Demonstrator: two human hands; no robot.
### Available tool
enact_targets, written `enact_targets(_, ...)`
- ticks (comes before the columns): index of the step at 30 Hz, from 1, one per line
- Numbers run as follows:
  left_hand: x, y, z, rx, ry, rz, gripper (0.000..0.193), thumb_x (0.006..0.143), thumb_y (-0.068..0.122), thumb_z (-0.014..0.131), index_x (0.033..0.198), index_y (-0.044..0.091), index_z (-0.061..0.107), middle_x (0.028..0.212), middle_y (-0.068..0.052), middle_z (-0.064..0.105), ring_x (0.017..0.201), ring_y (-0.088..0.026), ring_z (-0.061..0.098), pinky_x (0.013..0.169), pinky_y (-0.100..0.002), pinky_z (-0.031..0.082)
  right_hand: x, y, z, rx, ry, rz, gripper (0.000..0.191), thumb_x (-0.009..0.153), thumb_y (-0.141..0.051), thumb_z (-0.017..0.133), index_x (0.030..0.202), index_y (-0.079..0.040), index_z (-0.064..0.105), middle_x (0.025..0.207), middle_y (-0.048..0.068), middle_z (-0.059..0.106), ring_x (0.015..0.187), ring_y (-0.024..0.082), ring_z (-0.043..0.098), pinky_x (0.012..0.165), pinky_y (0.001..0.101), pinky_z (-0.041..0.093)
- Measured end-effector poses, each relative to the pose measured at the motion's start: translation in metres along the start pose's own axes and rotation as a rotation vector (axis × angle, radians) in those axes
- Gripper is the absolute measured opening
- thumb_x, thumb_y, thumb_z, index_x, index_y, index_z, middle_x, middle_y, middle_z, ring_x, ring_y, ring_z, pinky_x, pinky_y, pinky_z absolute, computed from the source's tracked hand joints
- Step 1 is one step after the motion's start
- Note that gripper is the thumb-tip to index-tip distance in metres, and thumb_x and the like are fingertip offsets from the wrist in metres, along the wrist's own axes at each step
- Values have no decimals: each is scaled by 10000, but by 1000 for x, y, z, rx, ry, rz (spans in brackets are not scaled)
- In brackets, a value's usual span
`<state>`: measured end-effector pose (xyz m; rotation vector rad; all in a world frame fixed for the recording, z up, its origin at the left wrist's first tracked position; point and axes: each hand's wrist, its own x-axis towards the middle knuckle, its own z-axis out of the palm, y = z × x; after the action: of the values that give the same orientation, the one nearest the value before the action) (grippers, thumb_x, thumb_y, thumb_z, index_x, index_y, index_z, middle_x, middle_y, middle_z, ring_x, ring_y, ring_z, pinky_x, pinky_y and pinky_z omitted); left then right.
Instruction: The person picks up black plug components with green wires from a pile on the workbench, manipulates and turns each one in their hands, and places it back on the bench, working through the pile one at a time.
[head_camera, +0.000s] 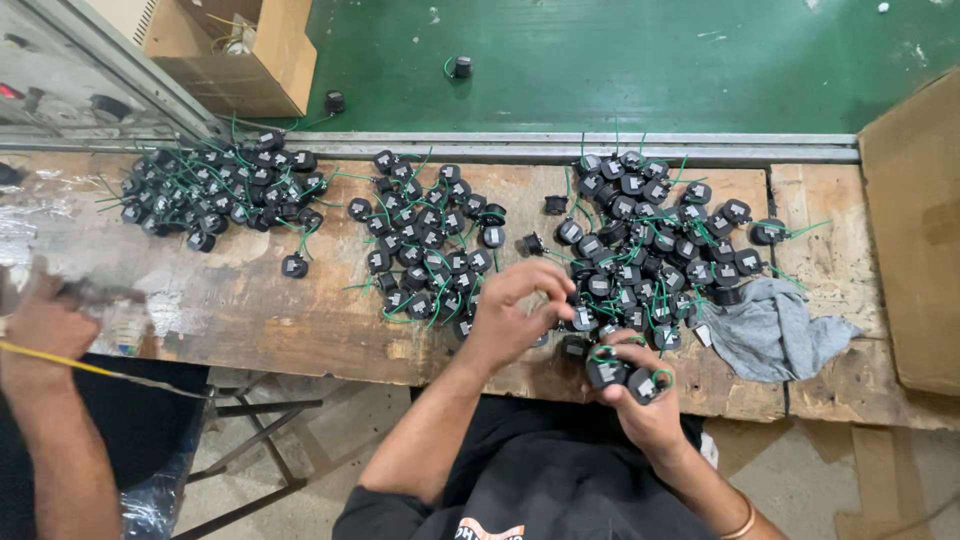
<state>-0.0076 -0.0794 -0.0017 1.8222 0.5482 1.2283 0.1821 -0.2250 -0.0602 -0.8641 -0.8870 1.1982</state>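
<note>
Closest to the camera, the person's right hand (640, 395) is curled shut around small black coil parts (622, 374) with green wire leads, one loop of green wire showing just beside the thumb. That hand sits at the near edge of the worn wooden workbench (250, 310), directly below the right-hand heap of coils (655, 245).

Just to the left of it, the person's left hand (515, 310) hovers over the bench with its fingers bent and pinched together at the near-left fringe of the same heap; the fingertips meet at a coil on the heap's edge, though whether they have truly gripped it cannot be told. The two hands are near each other but not touching.

Left of the right-hand heap lies a middle heap of the same black parts (425, 250), and farther left again, well apart, a third heap (215, 190). A crumpled grey rag (770, 335) lies on the bench just right of the right-hand heap, touching its outer parts. Beyond the heap, past the bench's metal rail (560, 145), a single black part (460, 67) lies on the green floor, and a cardboard box (235, 50) stands far to the left of it.

At the far left of the bench, another person's hand (45, 320) is closed on something blurred, with a yellow wire (90, 368) running from it.
</note>
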Motion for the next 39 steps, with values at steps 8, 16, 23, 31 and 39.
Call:
enact_targets(8,57,-52,-2,845,-172,-260,147,869,270,740,903,132,779,1001,-34,775,964,-281,726,810,-414,568,1,-10,-5,467,55,44,639,969,-250,747,1498,-124,412,1247,110,544,1171,290,582,828,440,593)
enact_targets(16,12,9,13,-471,-164,-188,87,1038,23,608,1052,54,688,1227,-84,754,1260,-228,653,1100,-384,518,15,-9,-2,501,135,112,664,913,-248,744,1472,-185,392,1371,74,557,1236,270,600,862,450,608)
enact_targets(23,-7,43,39,-15,13,-115,169,918,44,721,1086,62,734,1110,-94,783,1066,-273,758,963,-390,597,6,2,5,622,54,161,561,956,-63,703,1445,-133,436,1320,96,586,1156,284,639,727,435,610)
enact_targets(31,-46,17,41,-480,25,-312,272,853,-13,823,984,82,604,1113,-108,738,1020,-215,708,886,-358,586,-9,8,18,27,129,-101,520,873,50,730,1323,-65,497,1268,122,572,1211,230,576,1053,375,488)
enact_targets(39,-61,35,11,-105,48,-124,319,782,69,859,1035,39,667,1136,-94,710,1080,-203,680,966,-315,533,-22,-17,23,90,13,37,529,816,17,799,1257,-86,524,1249,114,553,1052,253,631,778,428,612)
